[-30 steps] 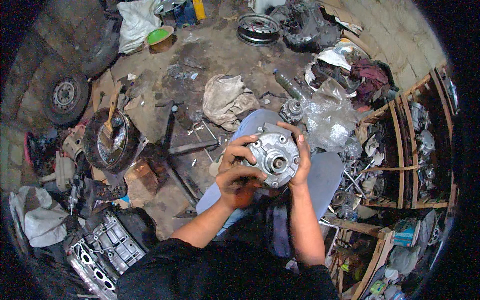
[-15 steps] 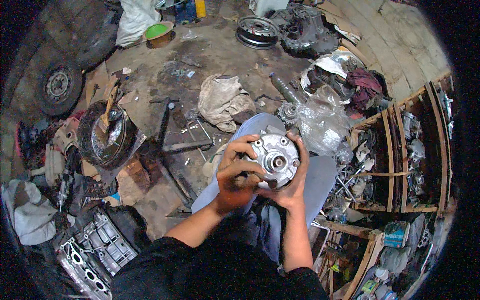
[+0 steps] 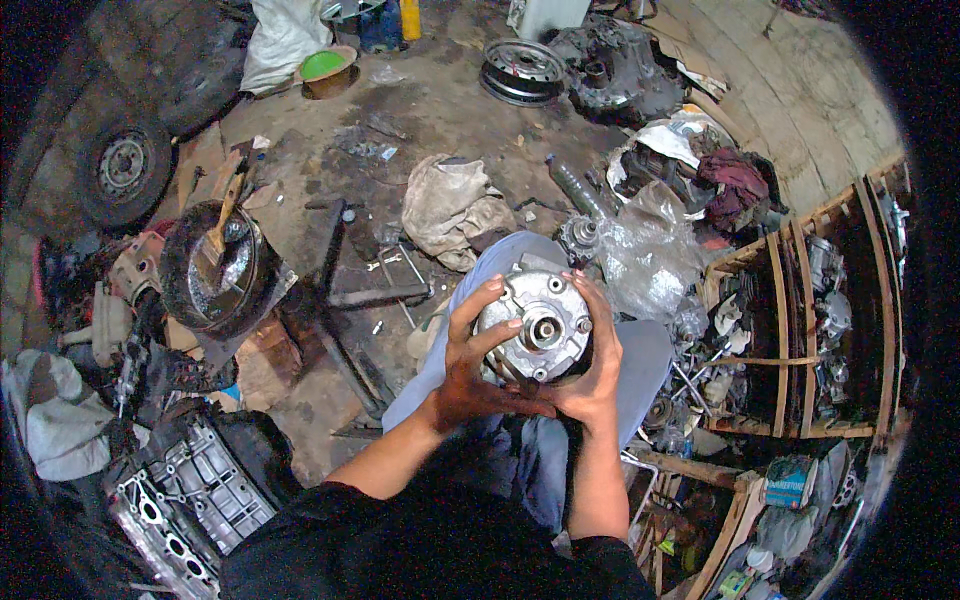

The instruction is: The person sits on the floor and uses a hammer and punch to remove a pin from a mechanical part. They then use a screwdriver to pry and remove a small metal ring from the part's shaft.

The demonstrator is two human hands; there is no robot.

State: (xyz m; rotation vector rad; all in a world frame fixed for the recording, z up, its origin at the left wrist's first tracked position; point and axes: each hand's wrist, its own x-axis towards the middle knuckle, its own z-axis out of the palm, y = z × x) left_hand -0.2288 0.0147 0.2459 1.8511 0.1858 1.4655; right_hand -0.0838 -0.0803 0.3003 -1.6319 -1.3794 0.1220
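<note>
Between my hands is a round silvery metal housing (image 3: 550,352), its face turned up, with a short shaft in a raised collar at the centre and bolt holes around the edge. My left hand (image 3: 468,350) is wrapped round its left side; one finger lies over the face near the collar and another reaches up along the rim. My right hand (image 3: 600,365) cups the right side, fingertips at the top edge. Both hands meet below the housing, where its underside is hidden. It is held above my lap, over the blue trousers (image 3: 645,365).
At left stands a black pan (image 3: 190,315) with a paintbrush (image 3: 222,220) in it, beside a dark metal stand (image 3: 335,250). A rag (image 3: 455,210) and clear plastic sheet (image 3: 650,250) lie ahead. Wooden shelving (image 3: 790,330) with metal parts is at right, an engine block (image 3: 215,485) lower left.
My left hand's fingers have moved from the lower front of the housing outward to its left rim and face. The housing sits slightly further left and lower in view.
</note>
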